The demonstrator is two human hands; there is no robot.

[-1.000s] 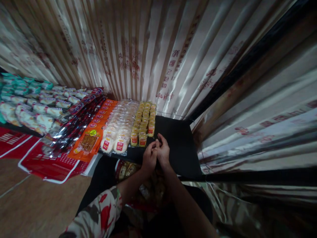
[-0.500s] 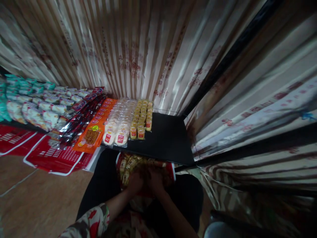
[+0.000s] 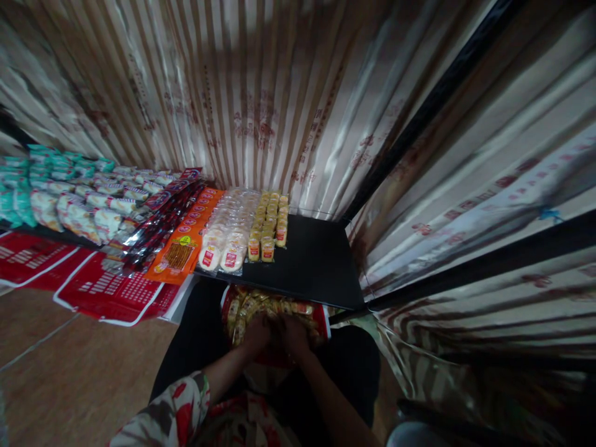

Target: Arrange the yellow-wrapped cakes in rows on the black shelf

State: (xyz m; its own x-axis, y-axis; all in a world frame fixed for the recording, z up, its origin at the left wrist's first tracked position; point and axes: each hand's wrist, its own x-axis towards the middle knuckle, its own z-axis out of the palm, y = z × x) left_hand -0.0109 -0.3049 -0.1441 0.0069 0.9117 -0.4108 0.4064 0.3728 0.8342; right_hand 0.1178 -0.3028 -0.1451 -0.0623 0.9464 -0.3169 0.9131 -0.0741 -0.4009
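A red and white bag [image 3: 326, 324] full of small yellow-wrapped snack packets [image 3: 244, 308] sits on my lap, partly under the table edge. My left hand [image 3: 257, 333] and my right hand [image 3: 293, 337] are down among the packets, close together. Both look closed, fingers curled inward and downward; shadow hides what they hold, if anything. On the black table [image 3: 321, 257] just beyond, yellow snack packets [image 3: 267, 226] stand in short rows. Beside them on the left are rows of clear-wrapped white round snacks [image 3: 228, 233].
Further left lie an orange snack pack [image 3: 179, 248], dark shiny packs [image 3: 153, 226], white packets [image 3: 93, 202] and teal packets [image 3: 21, 198]. Red bags with white handles [image 3: 105, 288] hang along the table's front. Striped curtains [image 3: 261, 93] and black poles [image 3: 433, 118] enclose the back and right.
The view has shifted slightly, so the tabletop goods appear a little further right. Both hands stay in the bag, a little further toward its far side, with more yellow packets showing around them.
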